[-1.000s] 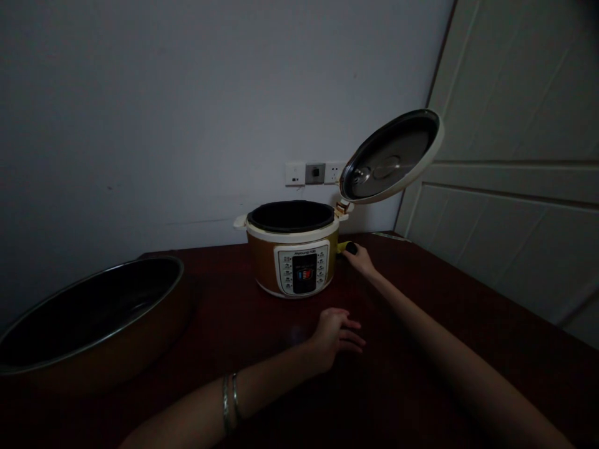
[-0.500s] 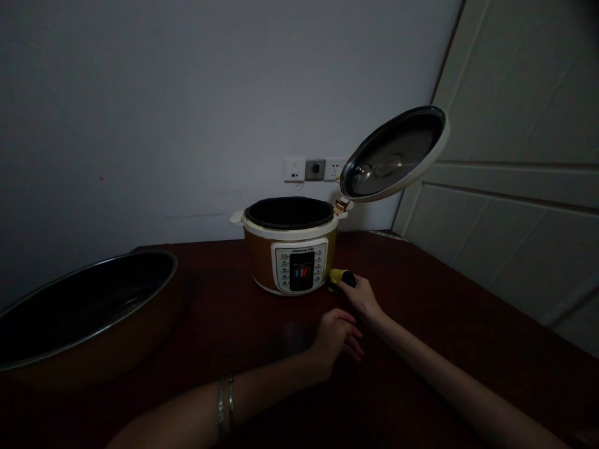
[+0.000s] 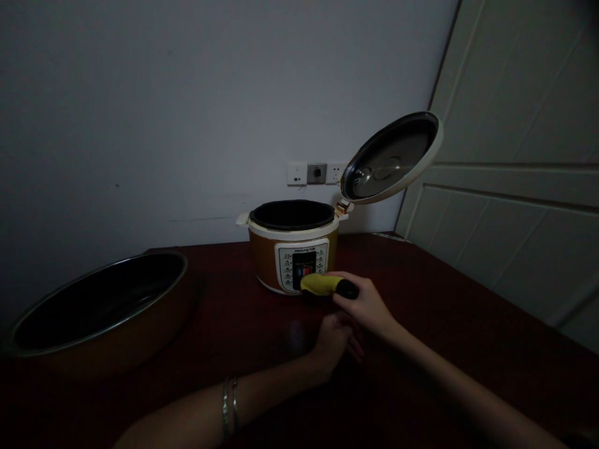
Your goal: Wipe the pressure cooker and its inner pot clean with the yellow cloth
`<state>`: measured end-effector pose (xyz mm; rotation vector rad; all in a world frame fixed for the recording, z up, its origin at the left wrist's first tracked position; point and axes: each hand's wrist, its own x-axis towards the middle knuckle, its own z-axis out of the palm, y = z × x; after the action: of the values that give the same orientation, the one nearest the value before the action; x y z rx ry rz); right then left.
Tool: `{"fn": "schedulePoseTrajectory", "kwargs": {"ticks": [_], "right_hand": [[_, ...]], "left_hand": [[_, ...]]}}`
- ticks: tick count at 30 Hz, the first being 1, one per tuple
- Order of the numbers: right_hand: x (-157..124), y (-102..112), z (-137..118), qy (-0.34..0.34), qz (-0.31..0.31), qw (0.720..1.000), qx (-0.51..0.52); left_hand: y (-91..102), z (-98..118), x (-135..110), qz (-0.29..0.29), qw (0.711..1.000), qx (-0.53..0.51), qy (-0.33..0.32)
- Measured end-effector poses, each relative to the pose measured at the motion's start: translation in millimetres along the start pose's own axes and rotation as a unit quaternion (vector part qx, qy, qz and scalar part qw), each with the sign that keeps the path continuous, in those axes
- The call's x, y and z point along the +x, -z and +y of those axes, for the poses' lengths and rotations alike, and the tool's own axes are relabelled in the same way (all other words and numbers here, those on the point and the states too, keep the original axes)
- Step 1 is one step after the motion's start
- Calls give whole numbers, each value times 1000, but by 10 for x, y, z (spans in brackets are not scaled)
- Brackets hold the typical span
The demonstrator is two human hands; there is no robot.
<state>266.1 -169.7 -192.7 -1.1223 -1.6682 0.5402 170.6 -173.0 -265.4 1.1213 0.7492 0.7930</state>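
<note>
My right hand (image 3: 367, 305) is closed around a curved yellow object with a black end (image 3: 322, 285), whose exact kind is unclear in the dim light. It is held sideways in front of the electric pressure cooker (image 3: 269, 259) and covers the lower part of its control panel. Whether it touches the cooker, I cannot tell. The cooker's lid (image 3: 393, 162) stands tilted up on its hinge at the right, and a dark inner pot shows inside. Just below my right hand, my left hand (image 3: 334, 343) rests with loosely bent fingers and nothing visible in it.
On the left of the dark red table (image 3: 224, 330) stands a large brown pan (image 3: 135, 321) with a dark inside. Behind the cooker, wall sockets (image 3: 316, 173) are set in the pale wall. A white panelled door (image 3: 496, 206) borders the right side.
My right hand has brought the yellow object from beside the cooker's lower right to the left and nearer, across the panel. My left hand has barely moved; the view has shifted slightly.
</note>
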Motion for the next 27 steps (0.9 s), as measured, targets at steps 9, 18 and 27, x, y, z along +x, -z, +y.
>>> {"fn": "schedulePoseTrajectory", "kwargs": {"ticks": [9,18,27], "right_hand": [[411,-15,-31,432,-26,854,-288],[249,-306,137,395,-214,844,-292],[234,-160,28,222,-355,888,-192]], "left_hand": [[-27,10,-31,5,1000,9,-5],[-35,-36,-28,26,999,39,-2],[-64,-87,-65,-41,990,135,10]]}}
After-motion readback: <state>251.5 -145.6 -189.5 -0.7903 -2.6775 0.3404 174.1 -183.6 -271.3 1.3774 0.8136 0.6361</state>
